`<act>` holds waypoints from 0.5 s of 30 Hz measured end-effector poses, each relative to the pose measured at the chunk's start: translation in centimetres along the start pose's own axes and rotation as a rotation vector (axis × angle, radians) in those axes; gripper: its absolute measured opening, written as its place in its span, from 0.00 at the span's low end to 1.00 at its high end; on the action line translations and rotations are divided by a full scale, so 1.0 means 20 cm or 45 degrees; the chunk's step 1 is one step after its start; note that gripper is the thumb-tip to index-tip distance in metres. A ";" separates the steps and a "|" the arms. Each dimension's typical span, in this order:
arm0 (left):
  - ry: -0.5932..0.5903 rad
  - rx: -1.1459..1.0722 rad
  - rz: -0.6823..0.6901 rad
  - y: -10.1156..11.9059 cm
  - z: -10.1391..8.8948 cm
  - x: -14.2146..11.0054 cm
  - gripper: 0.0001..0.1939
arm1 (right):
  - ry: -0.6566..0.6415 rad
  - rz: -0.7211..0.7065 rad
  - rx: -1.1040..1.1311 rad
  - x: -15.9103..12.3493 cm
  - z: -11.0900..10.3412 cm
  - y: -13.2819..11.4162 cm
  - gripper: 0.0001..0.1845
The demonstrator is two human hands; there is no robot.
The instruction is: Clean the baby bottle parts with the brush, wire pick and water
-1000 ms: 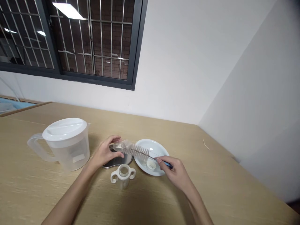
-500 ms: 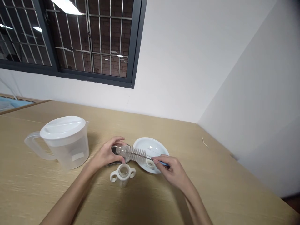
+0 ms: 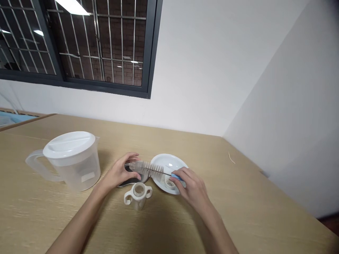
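Observation:
My right hand [image 3: 192, 186] pinches the blue handle of a bottle brush [image 3: 153, 170]. The brush lies tilted across the gap between a metal kidney-shaped tray [image 3: 129, 181] and a white plate [image 3: 182, 165], its pale bristles toward the left. Around the brush's translucent end curves my left hand [image 3: 122, 172], thumb and fingers apart, just over the tray; whether it touches the brush cannot be made out. A small white ring-shaped part [image 3: 169, 182] sits on the plate. Nearer to me stands a clear cup with two white handles [image 3: 138, 197], upright and uncovered.
A lidded translucent pitcher [image 3: 75, 169] stands on the wooden table [image 3: 254, 211] at the left, its handle pointing left. A thin pale strip [image 3: 231, 158] lies at the far right. Behind the table rises a white wall [image 3: 196, 70] with a barred window [image 3: 111, 46].
My left hand has shifted slightly up and left, showing more of the tray. The brush has moved a little up and left, and more of its blue handle shows in my right hand.

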State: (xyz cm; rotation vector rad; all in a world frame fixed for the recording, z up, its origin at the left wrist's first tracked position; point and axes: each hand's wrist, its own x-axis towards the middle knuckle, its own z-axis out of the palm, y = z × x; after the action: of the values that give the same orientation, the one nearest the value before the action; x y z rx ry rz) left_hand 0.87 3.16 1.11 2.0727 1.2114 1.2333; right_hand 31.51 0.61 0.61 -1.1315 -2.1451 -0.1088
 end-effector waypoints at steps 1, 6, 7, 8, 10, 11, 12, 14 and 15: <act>-0.007 0.009 0.001 0.00 0.00 0.00 0.37 | 0.025 -0.043 -0.027 0.00 0.00 0.00 0.09; 0.012 0.090 0.056 0.00 0.01 0.00 0.34 | -0.004 -0.077 0.010 -0.01 0.02 0.00 0.11; 0.013 0.115 0.074 0.00 0.01 0.00 0.32 | -0.037 -0.042 0.025 -0.01 0.02 0.00 0.14; 0.013 0.134 0.090 0.00 0.01 0.00 0.31 | -0.071 -0.003 0.034 -0.01 0.02 -0.01 0.16; 0.015 0.140 0.108 0.00 0.01 0.00 0.31 | -0.123 0.071 0.041 -0.01 0.03 -0.02 0.18; 0.017 0.124 0.107 0.00 0.01 0.00 0.31 | -0.142 0.099 0.041 -0.01 0.03 -0.02 0.17; 0.019 0.098 0.099 0.00 0.01 0.00 0.32 | -0.155 0.118 0.040 -0.01 0.03 -0.02 0.16; 0.011 0.035 0.070 0.00 0.01 0.00 0.35 | -0.146 0.122 0.029 -0.01 0.03 -0.03 0.14; 0.001 0.006 0.053 0.00 0.01 0.00 0.35 | -0.126 0.104 0.018 -0.01 0.03 -0.03 0.13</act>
State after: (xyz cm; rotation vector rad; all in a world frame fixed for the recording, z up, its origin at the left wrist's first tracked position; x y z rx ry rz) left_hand 0.93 3.28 1.02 2.1110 1.1787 1.2509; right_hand 30.88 0.35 0.21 -1.2382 -2.1788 -0.0001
